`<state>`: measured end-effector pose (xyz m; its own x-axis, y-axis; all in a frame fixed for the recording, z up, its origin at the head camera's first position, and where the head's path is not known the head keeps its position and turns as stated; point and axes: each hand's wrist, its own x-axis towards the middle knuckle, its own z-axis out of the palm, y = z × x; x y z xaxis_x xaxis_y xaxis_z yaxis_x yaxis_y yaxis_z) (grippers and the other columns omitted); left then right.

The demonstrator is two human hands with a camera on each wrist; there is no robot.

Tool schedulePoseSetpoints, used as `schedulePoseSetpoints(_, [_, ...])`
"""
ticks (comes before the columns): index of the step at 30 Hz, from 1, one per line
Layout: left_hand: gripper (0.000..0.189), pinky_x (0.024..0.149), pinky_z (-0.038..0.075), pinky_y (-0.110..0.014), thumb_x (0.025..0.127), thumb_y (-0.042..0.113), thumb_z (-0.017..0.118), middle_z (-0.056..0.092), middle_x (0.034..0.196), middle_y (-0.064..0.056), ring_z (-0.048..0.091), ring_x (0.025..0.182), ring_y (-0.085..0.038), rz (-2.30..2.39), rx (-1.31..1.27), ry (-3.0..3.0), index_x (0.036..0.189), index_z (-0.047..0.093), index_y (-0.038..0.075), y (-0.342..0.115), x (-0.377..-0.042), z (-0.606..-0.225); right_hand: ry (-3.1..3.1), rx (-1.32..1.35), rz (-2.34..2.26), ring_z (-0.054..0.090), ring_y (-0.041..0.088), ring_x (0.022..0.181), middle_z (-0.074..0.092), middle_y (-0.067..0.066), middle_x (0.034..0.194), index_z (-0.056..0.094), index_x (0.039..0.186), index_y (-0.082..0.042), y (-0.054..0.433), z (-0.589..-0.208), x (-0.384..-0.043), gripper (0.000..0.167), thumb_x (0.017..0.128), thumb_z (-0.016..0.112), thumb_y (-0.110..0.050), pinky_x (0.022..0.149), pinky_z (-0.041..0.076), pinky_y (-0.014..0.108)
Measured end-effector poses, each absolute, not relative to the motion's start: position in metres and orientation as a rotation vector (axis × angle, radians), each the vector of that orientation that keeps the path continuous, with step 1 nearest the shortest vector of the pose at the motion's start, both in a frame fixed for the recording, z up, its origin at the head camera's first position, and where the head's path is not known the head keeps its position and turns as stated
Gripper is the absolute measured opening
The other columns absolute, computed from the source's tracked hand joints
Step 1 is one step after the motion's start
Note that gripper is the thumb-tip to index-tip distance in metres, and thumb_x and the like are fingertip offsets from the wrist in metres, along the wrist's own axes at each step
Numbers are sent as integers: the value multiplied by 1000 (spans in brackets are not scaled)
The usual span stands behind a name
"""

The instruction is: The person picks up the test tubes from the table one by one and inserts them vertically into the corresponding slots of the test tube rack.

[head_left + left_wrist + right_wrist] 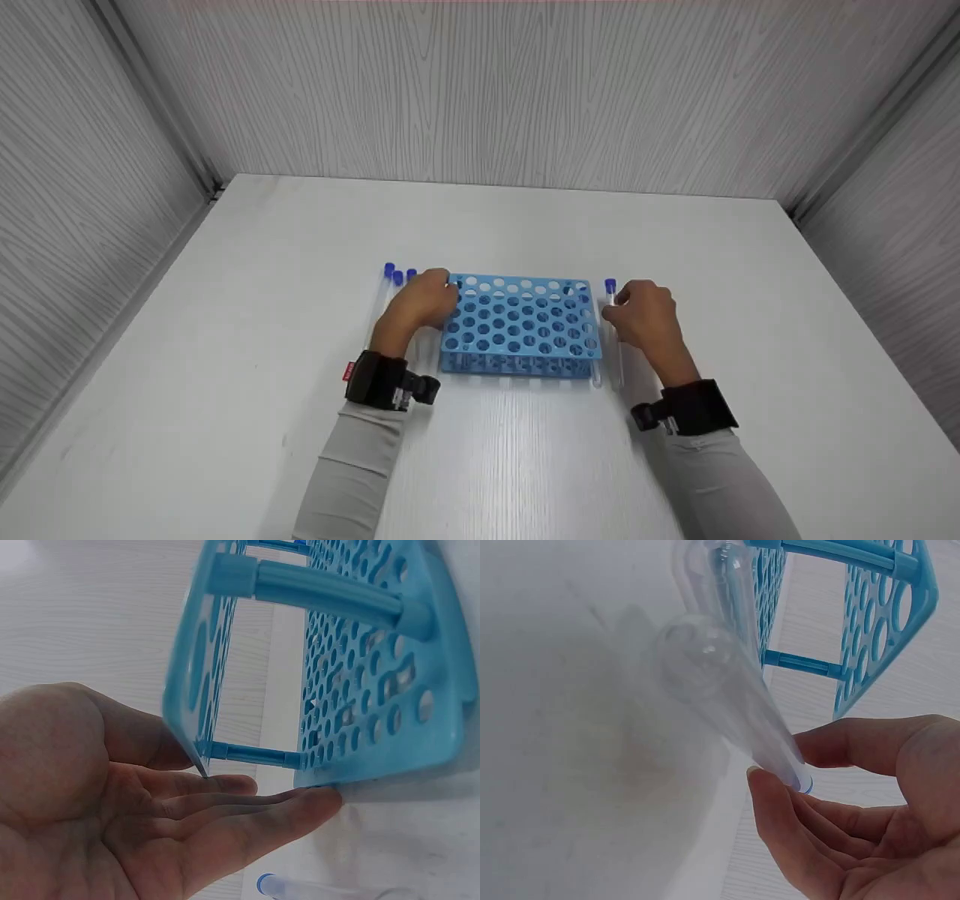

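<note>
In the head view, a blue rack (521,322) with rows of round holes stands on a white surface (510,465), about midway between its left and right edges. The left hand (421,300) is at the rack's left end, its fingers bent over that side. Three tubes with blue caps (389,271) lie beside this hand, toward the surface's left edge, caps toward the far edge. Off the rack's right end, the right hand (643,315) pinches a blue-capped tube (610,286) near its cap; a second tube (597,375) lies between it and the rack. Both wrists carry black straps (697,407) over grey sleeves (349,472), and wood-grained panels (450,90) rise beyond the surface's far, left and right edges.

In the left wrist view, a corner of the rack's upper plate sits between thumb and fingers, a light hold with the fingers nearly straight and reaching toward the lower plate.

In the right wrist view, thumb and forefinger close on the tube by its cap, its rounded end pointing toward the camera. Whether that end touches the surface I cannot tell. The second tube is close by, alongside the rack.
</note>
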<state>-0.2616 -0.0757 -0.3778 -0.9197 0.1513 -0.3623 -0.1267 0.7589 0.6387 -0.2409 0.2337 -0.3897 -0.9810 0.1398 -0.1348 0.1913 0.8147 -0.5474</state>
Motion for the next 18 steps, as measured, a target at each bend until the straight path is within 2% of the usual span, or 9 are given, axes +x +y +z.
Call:
schedulePoseSetpoints(2, [52,110,41,-46,109,24,32,48,150,-19,50,127,-32,978,24,2562,154,36,-1,-75,-261,-378,2926,256,-891,72,25,73,68,27,114,64,119,7,234,-389,-241,37,93,62,-20,61,55,27])
schedulePoseSetpoints(9, [53,118,35,-48,109,24,31,43,156,-20,47,131,-31,982,9,2552,155,34,-1,-75,-261,-377,2952,230,-917,71,25,72,68,27,112,65,118,6,235,-388,-240,36,92,63,-20,60,54,28])
schedulePoseSetpoints(18, [52,119,33,-49,109,25,32,42,156,-20,47,137,-32,969,17,2564,155,34,0,-75,-261,-378,2966,236,-1037,73,29,80,68,24,112,63,120,4,236,-383,-238,35,93,64,-19,66,60,32])
